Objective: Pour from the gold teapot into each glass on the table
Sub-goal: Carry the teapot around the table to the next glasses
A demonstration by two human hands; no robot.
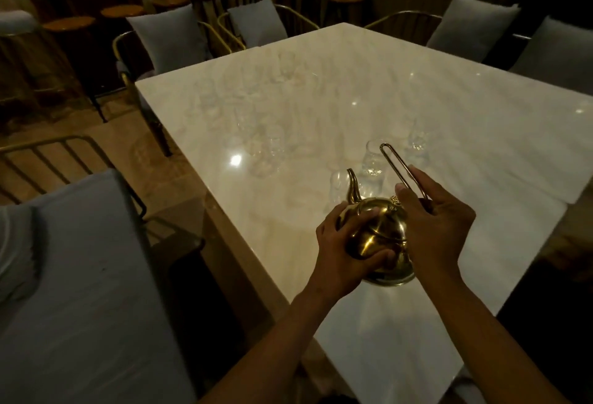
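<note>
Marble table [321,89]: left hand [340,252] cups gold teapot [378,233]; right hand [439,227] pinches handle [401,169].

Polished gold metal teapot [378,236], clear glasses [372,159], glossy marble-look table [417,98].

Gold teapot [378,236] on worktop [321,89], left hand [340,252] gripping body, right hand [439,220] pinching handle; glasses [372,159] at twelve o'clock.
</note>
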